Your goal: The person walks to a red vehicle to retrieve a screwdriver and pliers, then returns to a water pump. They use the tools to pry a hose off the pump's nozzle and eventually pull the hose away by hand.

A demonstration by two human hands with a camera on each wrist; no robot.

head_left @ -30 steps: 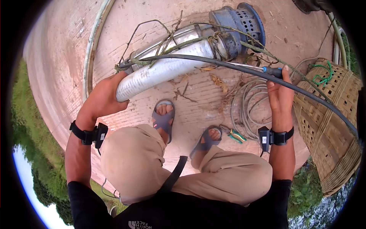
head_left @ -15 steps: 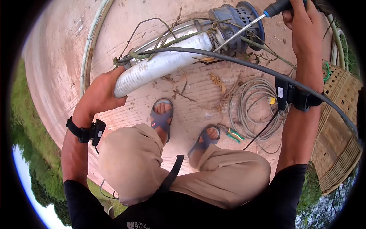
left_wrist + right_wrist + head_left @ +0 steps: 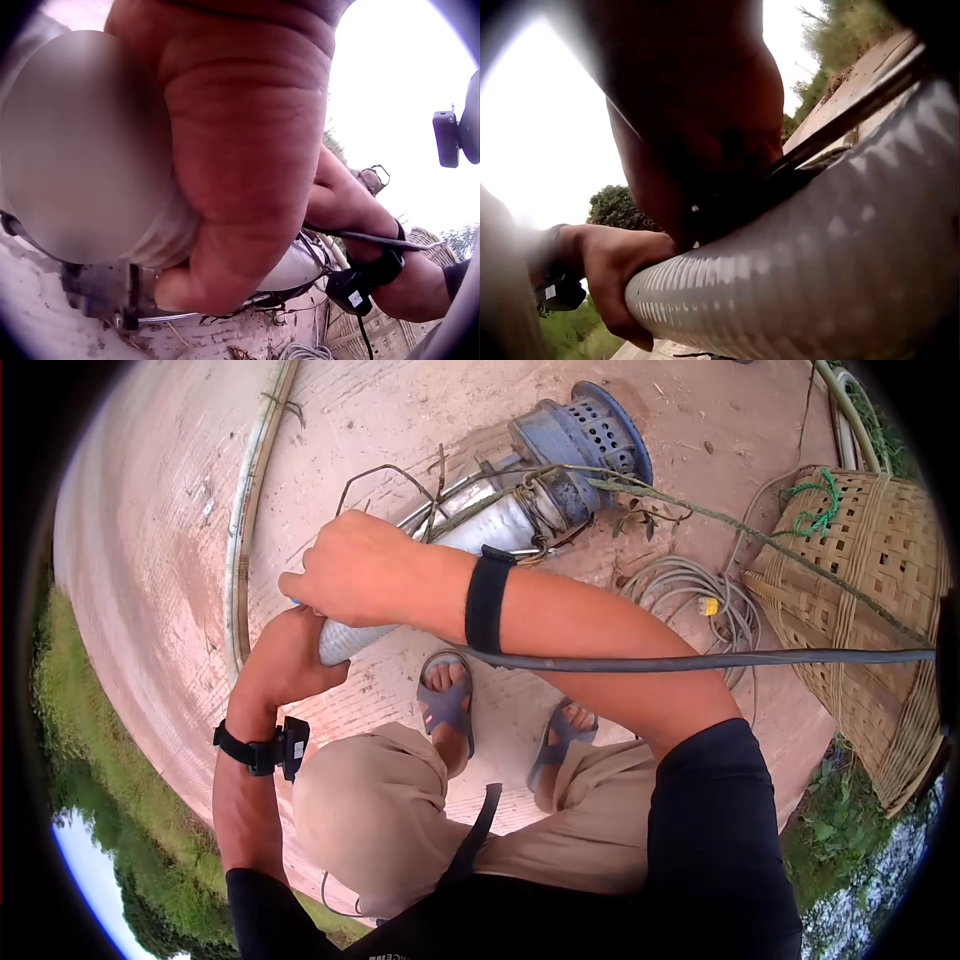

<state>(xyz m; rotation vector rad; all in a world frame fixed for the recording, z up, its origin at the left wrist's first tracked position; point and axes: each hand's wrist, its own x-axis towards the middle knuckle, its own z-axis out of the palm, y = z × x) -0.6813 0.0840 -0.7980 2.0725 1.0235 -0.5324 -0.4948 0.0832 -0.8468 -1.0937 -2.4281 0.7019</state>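
My left hand [image 3: 290,660] grips the near end of a pale ribbed hose [image 3: 345,642], its thumb along the rim. In the right wrist view the hose [image 3: 780,292] runs large across the front, with the left hand round its far end. Crossing over the hose, my right hand [image 3: 365,565] is close above the left, fingers curled. A bit of blue at its underside is the collar of the screwdriver [image 3: 295,601]; the hand hides most of that tool. Beyond lies a pump with a blue slotted end [image 3: 585,445], twigs and wire tangled about it.
A black cable [image 3: 720,661] passes under the right forearm towards the right. Coiled grey cable [image 3: 740,610] lies beside a woven basket [image 3: 860,610] with green string [image 3: 822,510]. A long pipe [image 3: 245,510] runs along the concrete at left. Sandalled feet [image 3: 447,705] stand close below.
My right hand first lifted the screwdriver up at the right, then swung across to the left hand over the hose. The left hand keeps its hold; the view has shifted slightly.
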